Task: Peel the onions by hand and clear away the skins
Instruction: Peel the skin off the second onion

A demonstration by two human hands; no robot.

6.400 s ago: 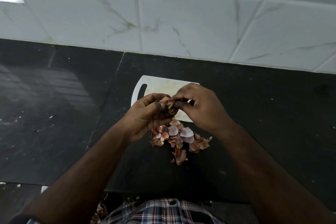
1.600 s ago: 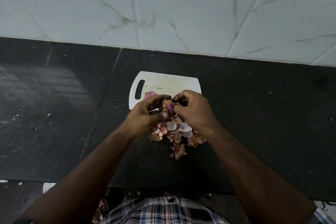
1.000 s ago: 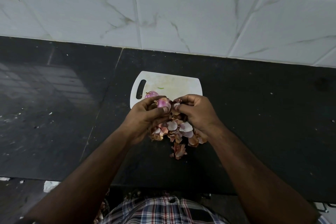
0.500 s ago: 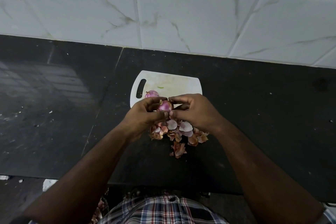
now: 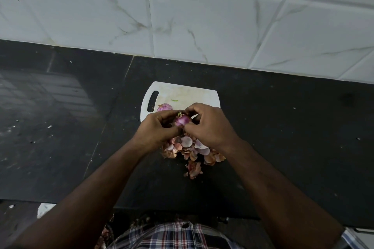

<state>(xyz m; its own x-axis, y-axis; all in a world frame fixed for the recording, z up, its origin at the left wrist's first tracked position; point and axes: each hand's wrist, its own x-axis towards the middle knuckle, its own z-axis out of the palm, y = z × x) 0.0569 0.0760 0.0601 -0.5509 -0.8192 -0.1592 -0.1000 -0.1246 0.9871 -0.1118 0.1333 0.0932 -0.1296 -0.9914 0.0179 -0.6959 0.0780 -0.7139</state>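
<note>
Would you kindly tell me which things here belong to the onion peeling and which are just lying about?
Part of the job:
- onion, held by the left hand and right hand
- second onion on the cutting board
- pile of skins on the counter

Just lying about:
- green scrap on the board

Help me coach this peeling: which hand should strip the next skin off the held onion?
Probably right hand: its fingertips pinch the onion while the left hand cradles it.
</note>
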